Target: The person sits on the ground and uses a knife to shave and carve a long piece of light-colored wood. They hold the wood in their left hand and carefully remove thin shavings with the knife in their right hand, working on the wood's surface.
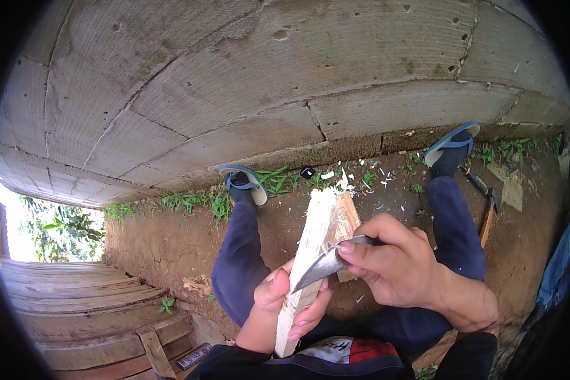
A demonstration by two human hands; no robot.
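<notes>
My left hand (289,306) is wrapped round the lower part of a pale, rough-hewn piece of wood (318,221), which stands tilted in front of my body. Its upper end is frayed with splinters. In my right hand (396,263) is a grey metal knife (320,267), pinched between thumb and fingers. The blade lies slantwise across the wood, with its tip close to my left hand. The knife's handle end is hidden in my grip. Behind the held piece, a browner block of wood (347,217) shows, partly covered by the knife and my right hand.
Pale shavings (343,180) litter the dirt between my sandalled feet. Ahead rises a block wall (234,82). A hammer-like tool (487,218) lies by my right leg, with blue cloth (556,269) farther right. Stacked planks (82,304) and a can (194,356) are at left.
</notes>
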